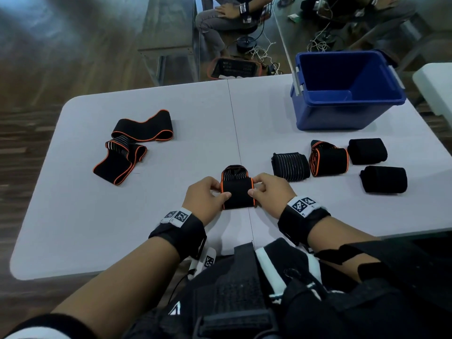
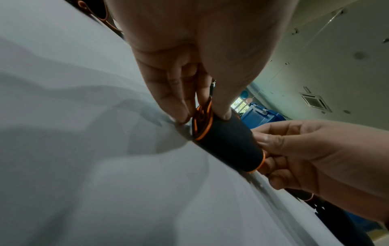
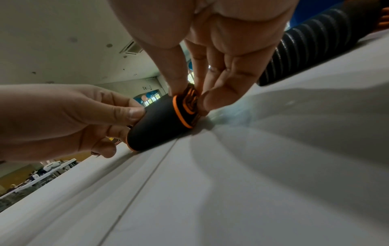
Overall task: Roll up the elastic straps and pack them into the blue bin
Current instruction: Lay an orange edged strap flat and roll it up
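Head view: both hands work one orange-edged strap roll point(image 1: 237, 193) lying on the table point(image 1: 171, 216) just in front of the body, on the centre seam. Left hand point(image 1: 205, 196) pinches its left end, right hand point(image 1: 270, 189) pinches its right end; thumbs on top, fingers curled behind. Roll's long axis runs left-right, a short unrolled tail sticks out on the far side. Four finished rolls point(image 1: 329, 159) sit to the right. One loose strap point(image 1: 133, 145) lies far left, unrolled. Blue bin point(image 1: 347, 91) stands far right and looks empty, clearly nearer the right hand.

Left wrist view: left fingertips point(image 2: 223, 113) press the near end's orange spiral, right hand point(image 2: 305, 149) grips the opposite end. Roll rests on the table.

Right wrist view: mirror of that; right fingertips point(image 3: 208, 101) pinch the spiral end, left hand point(image 3: 73, 119) holds the other. A ribbed striped roll point(image 3: 311, 48) lies just behind.

Judgement: rolling nearly done; the right hand is better placed for the carry to the bin.
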The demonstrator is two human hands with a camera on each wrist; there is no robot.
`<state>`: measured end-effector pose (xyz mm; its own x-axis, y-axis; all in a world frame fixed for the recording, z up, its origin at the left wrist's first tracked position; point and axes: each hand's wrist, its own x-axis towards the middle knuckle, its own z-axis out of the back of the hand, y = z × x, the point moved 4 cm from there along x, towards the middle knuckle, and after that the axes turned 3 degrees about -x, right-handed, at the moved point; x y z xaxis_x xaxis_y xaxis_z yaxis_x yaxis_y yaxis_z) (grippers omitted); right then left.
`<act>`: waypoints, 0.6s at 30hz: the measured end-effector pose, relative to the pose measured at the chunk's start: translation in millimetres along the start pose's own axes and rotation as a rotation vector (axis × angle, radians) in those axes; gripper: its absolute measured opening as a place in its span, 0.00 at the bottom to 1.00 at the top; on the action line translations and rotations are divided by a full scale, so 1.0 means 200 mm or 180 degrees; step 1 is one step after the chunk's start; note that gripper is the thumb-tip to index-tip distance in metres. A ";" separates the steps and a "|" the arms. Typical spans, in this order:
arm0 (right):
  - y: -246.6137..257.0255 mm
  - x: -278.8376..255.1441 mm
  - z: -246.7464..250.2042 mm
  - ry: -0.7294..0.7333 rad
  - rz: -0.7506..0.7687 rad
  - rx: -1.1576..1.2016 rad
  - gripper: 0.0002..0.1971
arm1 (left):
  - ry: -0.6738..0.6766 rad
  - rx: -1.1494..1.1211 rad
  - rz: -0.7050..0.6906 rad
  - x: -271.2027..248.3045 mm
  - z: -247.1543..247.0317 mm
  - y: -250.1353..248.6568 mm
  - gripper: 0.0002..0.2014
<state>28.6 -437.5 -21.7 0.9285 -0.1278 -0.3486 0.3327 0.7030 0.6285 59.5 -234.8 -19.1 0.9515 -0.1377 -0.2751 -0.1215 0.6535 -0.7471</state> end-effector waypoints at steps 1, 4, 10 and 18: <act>0.01 -0.01 0.00 0.0007 0.0040 0.0043 0.17 | -0.0008 -0.0019 0.0020 0.00 0.00 0.00 0.08; 0.02 -0.03 0.00 0.0069 0.0141 -0.0011 0.16 | 0.0075 0.0065 -0.0049 0.02 0.01 -0.01 0.06; -0.06 -0.10 0.05 0.0129 -0.0172 0.0021 0.12 | 0.0806 0.0431 -0.0284 0.01 -0.02 -0.08 0.05; -0.31 -0.28 0.25 0.0059 -0.0771 -0.0166 0.12 | 0.1610 0.0796 -0.0780 -0.03 -0.29 -0.29 0.06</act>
<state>-36.4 -510.0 -6.2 0.8194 -0.2843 -0.4977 0.5357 0.6886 0.4887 43.9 -315.2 -9.1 0.6839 -0.6020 -0.4122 0.2120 0.7046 -0.6772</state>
